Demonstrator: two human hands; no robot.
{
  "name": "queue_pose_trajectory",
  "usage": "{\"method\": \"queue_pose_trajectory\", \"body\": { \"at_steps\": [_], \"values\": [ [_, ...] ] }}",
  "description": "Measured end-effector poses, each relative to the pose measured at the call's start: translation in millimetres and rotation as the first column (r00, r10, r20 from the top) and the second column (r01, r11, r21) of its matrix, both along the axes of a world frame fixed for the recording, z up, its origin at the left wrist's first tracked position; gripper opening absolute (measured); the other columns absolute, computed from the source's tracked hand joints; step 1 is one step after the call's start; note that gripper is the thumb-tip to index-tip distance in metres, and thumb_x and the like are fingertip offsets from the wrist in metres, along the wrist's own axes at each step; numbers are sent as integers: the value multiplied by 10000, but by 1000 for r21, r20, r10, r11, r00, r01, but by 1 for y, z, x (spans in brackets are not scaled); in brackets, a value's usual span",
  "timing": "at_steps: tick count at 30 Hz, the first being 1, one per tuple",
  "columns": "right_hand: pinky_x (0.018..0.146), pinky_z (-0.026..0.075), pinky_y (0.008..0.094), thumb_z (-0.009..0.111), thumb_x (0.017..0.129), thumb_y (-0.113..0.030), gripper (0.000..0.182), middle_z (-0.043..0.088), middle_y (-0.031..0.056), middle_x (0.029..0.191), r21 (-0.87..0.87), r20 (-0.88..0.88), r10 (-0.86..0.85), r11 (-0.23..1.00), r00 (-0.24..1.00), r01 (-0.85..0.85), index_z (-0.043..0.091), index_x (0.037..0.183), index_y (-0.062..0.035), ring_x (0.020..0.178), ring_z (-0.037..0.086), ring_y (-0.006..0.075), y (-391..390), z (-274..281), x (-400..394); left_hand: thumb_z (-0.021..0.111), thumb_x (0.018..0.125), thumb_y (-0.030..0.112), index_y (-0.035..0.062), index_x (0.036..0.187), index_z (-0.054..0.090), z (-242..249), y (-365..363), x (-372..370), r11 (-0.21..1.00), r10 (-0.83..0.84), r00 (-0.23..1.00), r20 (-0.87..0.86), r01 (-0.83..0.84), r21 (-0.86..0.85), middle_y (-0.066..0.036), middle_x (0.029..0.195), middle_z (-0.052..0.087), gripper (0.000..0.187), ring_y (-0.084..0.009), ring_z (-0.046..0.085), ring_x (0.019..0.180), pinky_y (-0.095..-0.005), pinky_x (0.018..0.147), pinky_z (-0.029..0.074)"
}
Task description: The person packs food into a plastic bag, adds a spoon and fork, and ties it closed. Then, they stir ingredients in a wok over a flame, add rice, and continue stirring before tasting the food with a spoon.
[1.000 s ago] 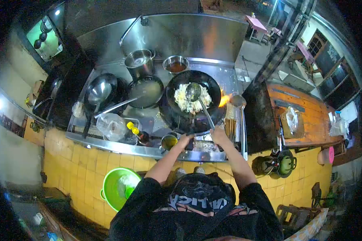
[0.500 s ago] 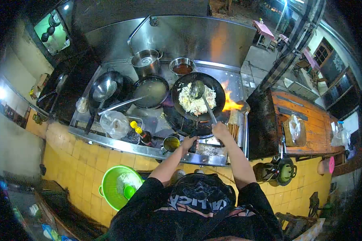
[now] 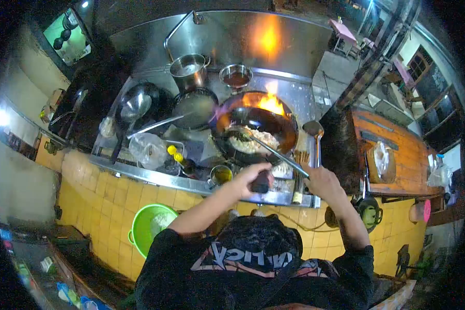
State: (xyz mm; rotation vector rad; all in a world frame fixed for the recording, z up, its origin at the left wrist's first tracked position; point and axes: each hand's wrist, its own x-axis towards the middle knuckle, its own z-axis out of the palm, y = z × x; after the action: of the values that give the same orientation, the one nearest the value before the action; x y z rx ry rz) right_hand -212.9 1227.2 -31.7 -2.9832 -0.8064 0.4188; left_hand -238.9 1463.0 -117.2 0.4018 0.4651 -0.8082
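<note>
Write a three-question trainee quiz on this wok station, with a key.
1. True or false: the flame rises at the wok's far rim.
2. Which hand grips the wok handle? A. left hand B. right hand
3. Fill in: the right hand holds the ______ whose far end lies in the rice.

Key
1. True.
2. A; the left hand is closed around the dark handle at the near side.
3. Ladle; its long handle slants from the hand down into the wok.
</note>
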Motion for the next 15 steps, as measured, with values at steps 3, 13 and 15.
{"method": "queue_pose_trajectory", "body": {
  "at_steps": [3,13,15],
  "values": [
    [588,504,456,458,803,-93,284,600,185,735,20,-61,-5,1000,998,6,480,1084,-60,711,614,367,2,9,-8,547,853,263,67,756,528,-70,12,0,894,164,977,138,-206,398,-75,627,567,219,-175,539,471,-332,480,486],
    [636,524,417,412,827,-94,303,614,177,776,77,35,-158,985,987,155,505,1112,-48,733,630,342,1,-54,-23,530,862,267,85,724,509,-7,6,-9,939,8,984,176,-68,336,-34,588,523,229,-141,519,492,-258,487,446],
    [644,523,422,403,828,-84,305,620,193,808,44,19,-298,954,954,297,521,1109,-67,751,629,351,6,-68,-15,548,854,254,80,724,494,-56,10,1,940,167,983,78,-183,289,-39,580,508,224,-139,516,504,-263,485,443]
  ]
}}
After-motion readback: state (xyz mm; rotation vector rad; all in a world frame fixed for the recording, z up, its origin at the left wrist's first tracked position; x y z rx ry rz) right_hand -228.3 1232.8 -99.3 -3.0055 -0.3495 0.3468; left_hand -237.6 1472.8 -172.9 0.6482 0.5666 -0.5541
